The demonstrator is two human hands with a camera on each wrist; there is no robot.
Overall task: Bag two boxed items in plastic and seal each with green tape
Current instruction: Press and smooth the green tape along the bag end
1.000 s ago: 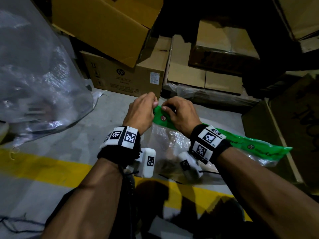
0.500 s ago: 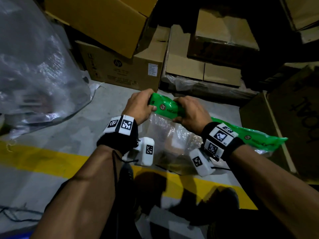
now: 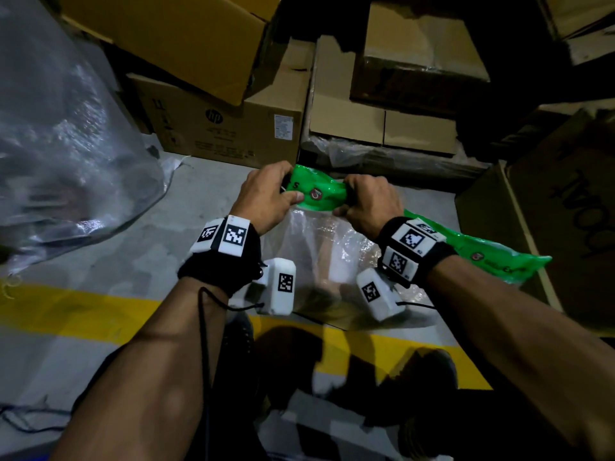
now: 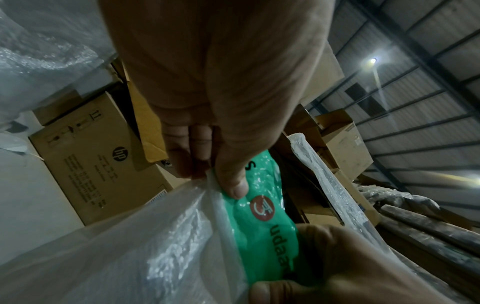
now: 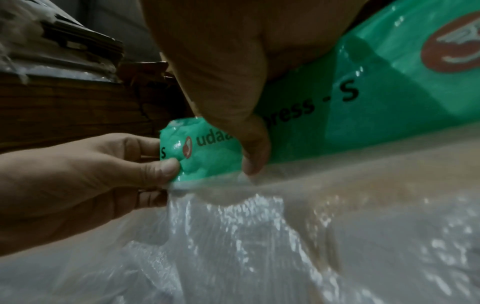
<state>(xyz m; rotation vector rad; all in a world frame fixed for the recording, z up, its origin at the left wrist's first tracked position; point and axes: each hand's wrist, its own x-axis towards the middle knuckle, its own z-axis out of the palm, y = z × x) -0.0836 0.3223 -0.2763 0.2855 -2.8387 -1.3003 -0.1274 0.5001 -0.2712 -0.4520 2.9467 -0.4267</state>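
A clear plastic bag (image 3: 332, 247) hangs below my hands with a pale boxed item (image 3: 336, 264) dimly visible inside. Along its top edge runs a printed green tape strip (image 3: 319, 193), which trails off to the right past my right wrist (image 3: 492, 257). My left hand (image 3: 266, 197) pinches the tape's left end and the bag edge between thumb and fingers (image 4: 231, 181). My right hand (image 3: 369, 204) pinches the tape (image 5: 207, 148) and the bag a short way to the right, thumb (image 5: 253, 152) down on the film.
Brown cartons (image 3: 226, 128) are stacked close ahead and to the right (image 3: 545, 207). A large bundle of clear plastic (image 3: 60, 134) fills the left. Grey floor with a yellow line (image 3: 66, 311) lies below; my shoes (image 3: 422, 374) stand by it.
My hands have drawn apart along the green tape, so more of it shows between them. The bag has risen a little toward the cartons.
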